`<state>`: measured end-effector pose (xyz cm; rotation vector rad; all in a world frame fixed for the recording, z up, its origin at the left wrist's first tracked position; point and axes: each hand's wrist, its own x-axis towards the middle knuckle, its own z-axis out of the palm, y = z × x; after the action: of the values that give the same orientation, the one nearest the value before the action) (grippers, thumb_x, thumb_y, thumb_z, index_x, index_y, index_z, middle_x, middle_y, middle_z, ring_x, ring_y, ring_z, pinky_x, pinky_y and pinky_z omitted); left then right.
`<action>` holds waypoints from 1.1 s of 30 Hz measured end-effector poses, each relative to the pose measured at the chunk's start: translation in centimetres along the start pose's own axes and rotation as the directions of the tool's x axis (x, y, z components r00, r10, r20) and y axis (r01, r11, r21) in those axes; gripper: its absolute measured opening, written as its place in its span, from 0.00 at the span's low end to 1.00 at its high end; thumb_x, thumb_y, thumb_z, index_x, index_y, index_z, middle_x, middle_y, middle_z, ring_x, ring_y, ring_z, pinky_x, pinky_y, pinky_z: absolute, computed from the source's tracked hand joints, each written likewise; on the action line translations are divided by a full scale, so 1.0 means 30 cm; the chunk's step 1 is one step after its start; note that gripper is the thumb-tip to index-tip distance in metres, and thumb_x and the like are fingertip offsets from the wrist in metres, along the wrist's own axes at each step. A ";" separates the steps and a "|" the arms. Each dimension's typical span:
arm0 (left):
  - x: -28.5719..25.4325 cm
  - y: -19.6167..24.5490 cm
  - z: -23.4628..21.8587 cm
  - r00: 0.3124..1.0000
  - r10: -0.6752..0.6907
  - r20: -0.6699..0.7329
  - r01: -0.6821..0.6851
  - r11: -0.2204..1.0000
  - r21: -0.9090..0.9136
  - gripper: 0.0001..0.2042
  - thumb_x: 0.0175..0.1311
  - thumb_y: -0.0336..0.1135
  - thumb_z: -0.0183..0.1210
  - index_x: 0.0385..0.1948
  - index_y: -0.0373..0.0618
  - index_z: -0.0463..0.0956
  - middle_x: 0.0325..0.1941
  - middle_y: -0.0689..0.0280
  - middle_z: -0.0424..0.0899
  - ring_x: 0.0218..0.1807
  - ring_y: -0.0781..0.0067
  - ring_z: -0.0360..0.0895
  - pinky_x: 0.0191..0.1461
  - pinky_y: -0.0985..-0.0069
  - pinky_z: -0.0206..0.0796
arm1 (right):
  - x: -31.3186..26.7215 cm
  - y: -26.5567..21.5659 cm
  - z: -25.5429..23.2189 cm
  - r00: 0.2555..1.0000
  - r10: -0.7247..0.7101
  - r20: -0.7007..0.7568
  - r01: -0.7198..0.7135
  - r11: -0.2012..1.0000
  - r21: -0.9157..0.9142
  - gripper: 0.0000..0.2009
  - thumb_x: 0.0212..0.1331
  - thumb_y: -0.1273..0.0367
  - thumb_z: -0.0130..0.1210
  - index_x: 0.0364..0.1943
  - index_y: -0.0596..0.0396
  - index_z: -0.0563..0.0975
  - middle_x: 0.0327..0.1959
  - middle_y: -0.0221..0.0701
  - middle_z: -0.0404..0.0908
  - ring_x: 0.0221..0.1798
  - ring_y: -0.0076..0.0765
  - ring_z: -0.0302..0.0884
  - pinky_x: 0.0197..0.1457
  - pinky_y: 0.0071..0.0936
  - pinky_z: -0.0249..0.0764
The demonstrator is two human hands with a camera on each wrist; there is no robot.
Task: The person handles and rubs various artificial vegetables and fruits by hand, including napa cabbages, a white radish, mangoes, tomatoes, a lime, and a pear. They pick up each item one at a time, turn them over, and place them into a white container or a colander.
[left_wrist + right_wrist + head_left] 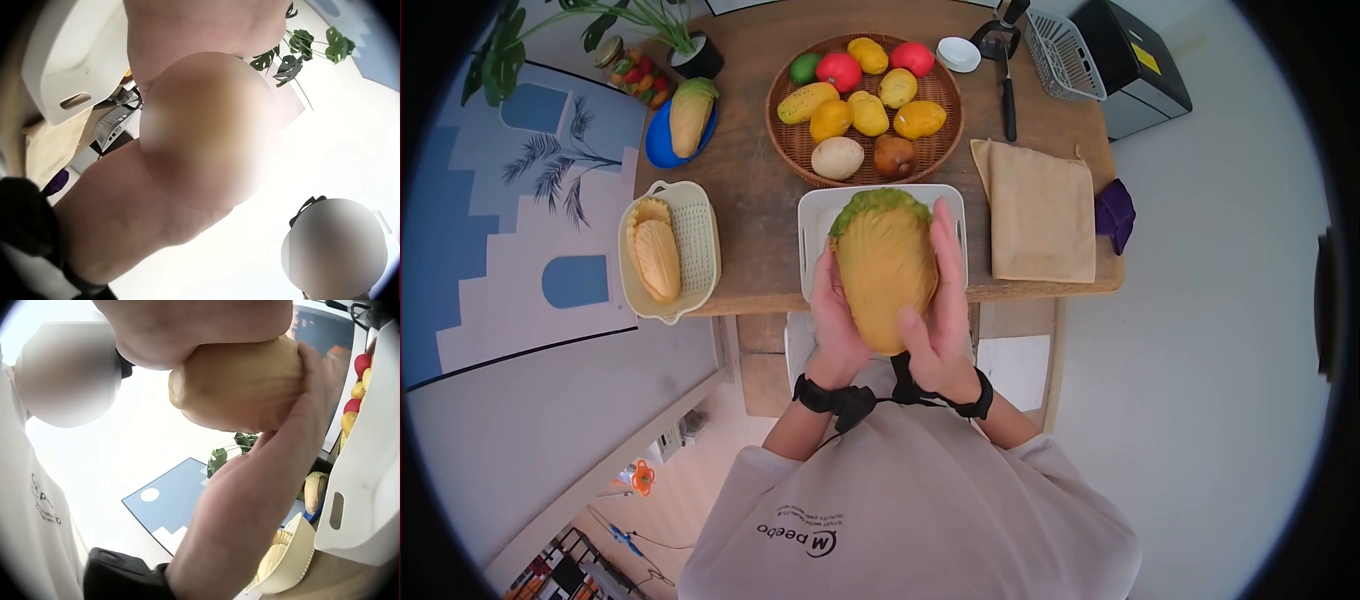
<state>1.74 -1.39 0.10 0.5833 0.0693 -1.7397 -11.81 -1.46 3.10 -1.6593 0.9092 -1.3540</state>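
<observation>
Both hands hold a napa cabbage (885, 265), tan-yellow with a frilly green top, upright in front of the chest in the head view. The left hand (837, 322) cups its left side, with most of its fingers hidden. Along the right side lie the long fingers of the right hand (946, 320), while its thumb presses on the cabbage's front low down. The right wrist view shows the cabbage's pale base (178, 387) between the two hands. A blurred patch covers much of the left wrist view. Behind the cabbage, a white tray (818, 212) sits at the table's front edge.
A round wicker basket (778, 150) of fruit stands behind the tray. To the left are a cream basket (695, 235) with a yellowish vegetable and a blue plate (655, 140) with another cabbage. A folded tan cloth (1040, 215) and a black-handled tool (1009, 110) lie right.
</observation>
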 end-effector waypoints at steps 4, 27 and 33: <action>0.017 0.033 -0.006 1.000 0.013 -0.004 -0.013 0.999 0.030 0.34 0.84 0.62 0.42 0.76 0.42 0.67 0.76 0.55 0.76 0.74 0.55 0.77 0.78 0.56 0.69 | -0.040 0.005 0.006 0.995 -0.066 0.072 0.071 0.995 -0.073 0.40 0.76 0.61 0.53 0.84 0.66 0.52 0.89 0.57 0.44 0.92 0.62 0.39 0.90 0.52 0.39; -0.072 0.023 0.020 0.984 -0.174 0.031 0.170 0.981 0.091 0.29 0.88 0.55 0.41 0.78 0.46 0.66 0.72 0.60 0.79 0.70 0.63 0.80 0.75 0.63 0.71 | 0.109 -0.034 -0.081 0.983 -0.132 0.128 0.151 0.977 -0.150 0.20 0.70 0.68 0.55 0.61 0.68 0.81 0.64 0.50 0.84 0.66 0.63 0.81 0.73 0.52 0.75; -0.066 0.034 -0.020 0.987 -0.159 -0.019 0.160 0.984 0.080 0.28 0.87 0.56 0.42 0.76 0.47 0.68 0.71 0.60 0.80 0.70 0.62 0.80 0.75 0.62 0.71 | 0.110 -0.056 -0.062 0.967 -0.197 0.163 0.237 0.930 -0.280 0.22 0.68 0.69 0.56 0.63 0.69 0.80 0.66 0.50 0.83 0.70 0.61 0.80 0.75 0.51 0.73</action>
<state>3.15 0.35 0.68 0.6636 0.0557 -1.9012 -13.00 -3.96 6.20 -2.1088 0.9059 -1.2774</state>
